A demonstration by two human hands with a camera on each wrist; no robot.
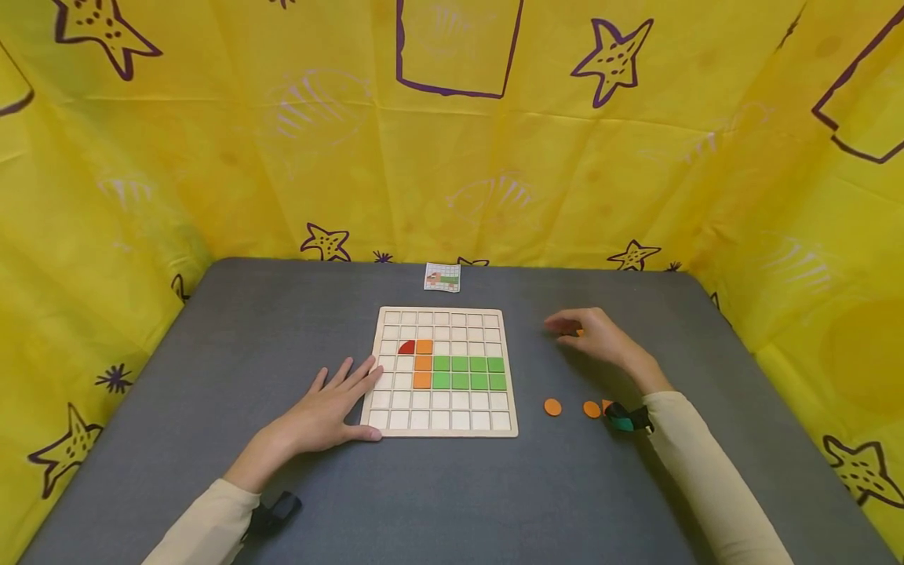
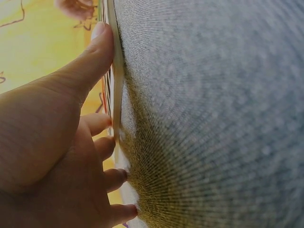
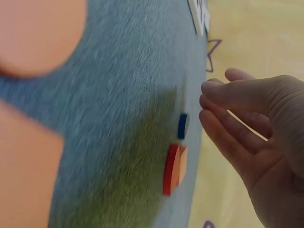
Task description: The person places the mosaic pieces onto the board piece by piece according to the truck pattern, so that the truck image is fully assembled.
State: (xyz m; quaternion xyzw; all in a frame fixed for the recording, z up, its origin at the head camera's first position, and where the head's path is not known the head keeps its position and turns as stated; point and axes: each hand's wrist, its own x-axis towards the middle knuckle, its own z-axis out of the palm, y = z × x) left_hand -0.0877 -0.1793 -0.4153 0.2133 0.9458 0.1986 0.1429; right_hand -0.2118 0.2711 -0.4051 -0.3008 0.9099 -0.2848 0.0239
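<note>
Blurred, edge-cropped orange pieces (image 3: 28,166)

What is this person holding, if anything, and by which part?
Nothing seems held: the right hand looks empty, and the left hand just touches the board at its left edge.

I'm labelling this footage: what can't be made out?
- Card, head view: details too small.
- Blue piece, head view: hidden, apparently by the right hand.
- Large orange pieces, right wrist view: cut by the left edge, blurred.
- Board, left wrist view: nearly edge-on, hiding its layout.
</note>
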